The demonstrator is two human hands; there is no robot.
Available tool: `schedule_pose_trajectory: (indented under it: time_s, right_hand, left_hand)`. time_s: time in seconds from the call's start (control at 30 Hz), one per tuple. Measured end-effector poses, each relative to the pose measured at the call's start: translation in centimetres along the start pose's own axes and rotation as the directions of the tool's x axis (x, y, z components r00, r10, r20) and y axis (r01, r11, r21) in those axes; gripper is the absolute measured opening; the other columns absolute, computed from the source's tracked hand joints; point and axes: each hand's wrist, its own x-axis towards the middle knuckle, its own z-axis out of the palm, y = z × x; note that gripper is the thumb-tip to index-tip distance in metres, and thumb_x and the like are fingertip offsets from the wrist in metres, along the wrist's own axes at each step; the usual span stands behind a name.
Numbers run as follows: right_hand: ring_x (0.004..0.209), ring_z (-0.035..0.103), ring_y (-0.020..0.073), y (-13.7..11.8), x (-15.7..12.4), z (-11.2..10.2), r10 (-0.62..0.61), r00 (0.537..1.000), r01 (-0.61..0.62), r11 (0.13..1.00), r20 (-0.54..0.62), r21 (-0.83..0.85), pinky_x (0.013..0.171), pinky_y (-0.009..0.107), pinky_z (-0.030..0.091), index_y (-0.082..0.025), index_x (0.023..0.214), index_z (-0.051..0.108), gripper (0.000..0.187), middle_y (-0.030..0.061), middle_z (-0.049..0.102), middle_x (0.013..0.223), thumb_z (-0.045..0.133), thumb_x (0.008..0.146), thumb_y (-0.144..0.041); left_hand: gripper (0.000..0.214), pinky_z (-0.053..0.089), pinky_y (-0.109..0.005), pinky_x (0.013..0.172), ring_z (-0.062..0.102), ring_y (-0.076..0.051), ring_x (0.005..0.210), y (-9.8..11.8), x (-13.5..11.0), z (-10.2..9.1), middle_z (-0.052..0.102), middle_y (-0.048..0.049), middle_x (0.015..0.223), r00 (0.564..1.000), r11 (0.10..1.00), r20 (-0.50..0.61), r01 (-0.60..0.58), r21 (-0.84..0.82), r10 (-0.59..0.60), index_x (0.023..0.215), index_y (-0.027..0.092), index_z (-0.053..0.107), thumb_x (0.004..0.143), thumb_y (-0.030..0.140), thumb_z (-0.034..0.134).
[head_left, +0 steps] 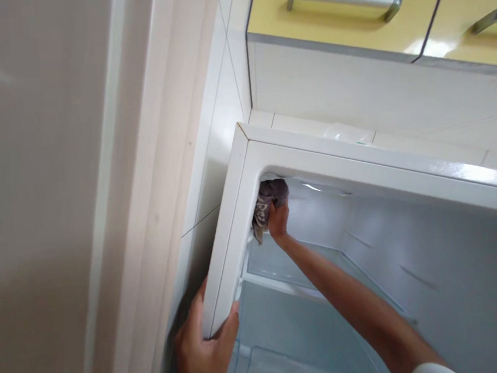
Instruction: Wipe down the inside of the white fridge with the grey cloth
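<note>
Left hand (204,346) clasps the near side edge of the white refrigerator frame (235,211), while farther in the right hand (278,220) grips a grey cloth (269,196) pressed into that frame's upper inner corner, and, beyond, yellow cabinets (325,24) hang above the frame.

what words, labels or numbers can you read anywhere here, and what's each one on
No text can be read anywhere in this view.
fridge, gripped at its edge by the left hand: plain white frame, no brand or label shows.
cupboards: bare yellow fronts, metal handles only.
cloth in the right hand: patterned, no writing.
plastic sheet on top of the fridge: a small green mark, too small to read.
</note>
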Motion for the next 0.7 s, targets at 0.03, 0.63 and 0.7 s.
schedule_pose_trajectory:
  time_s: [0.03, 0.63, 0.7]
  right_hand:
    - [0.115, 0.064, 0.0275, 0.8, 0.8, 0.3, 0.001, 1.000, 0.001, 0.998, 0.031, -0.062, 0.099, 0.040, 0.052, -0.007, 0.132, 0.052, 0.052, 0.0191, 0.067, 0.123, 0.042, 0.093, -0.041]
    - [0.150, 0.040, 0.0229, 7.8, 7.4, -0.7, -0.273, 0.777, 0.550, 0.732, 0.567, -0.402, 0.124, 0.036, 0.031, -0.011, 0.151, 0.047, 0.063, 0.0131, 0.045, 0.161, 0.036, 0.089, -0.004]
    - [0.153, 0.035, 0.0210, 8.4, 7.9, -2.5, -0.304, 0.751, 0.614, 0.647, 0.587, -0.451, 0.124, 0.034, 0.030, -0.009, 0.153, 0.045, 0.064, 0.0124, 0.040, 0.164, 0.032, 0.091, -0.002]
  left_hand:
    - [0.044, 0.066, -0.030, 0.077, 0.079, -0.023, 0.080, -0.2, 0.0, 0.0, 0.082, -0.0067, 0.104, 0.999, 1.000, -0.009, -0.031, -0.003, 0.031, 0.122, 0.019, 0.068, 0.086, 0.043, 0.074]
    - [0.048, 0.067, -0.033, 0.079, 0.078, -0.024, 0.078, -0.8, -0.8, 0.1, 0.082, -0.0036, 0.101, 0.996, 0.998, -0.087, 0.010, 0.060, -0.005, 0.121, 0.024, 0.072, 0.082, 0.050, 0.077]
    - [0.047, 0.067, -0.034, 0.080, 0.078, -0.025, 0.081, -0.6, -0.9, 0.1, 0.082, -0.0045, 0.102, 0.992, 0.996, -0.119, 0.043, 0.074, -0.034, 0.121, 0.023, 0.072, 0.083, 0.051, 0.076]
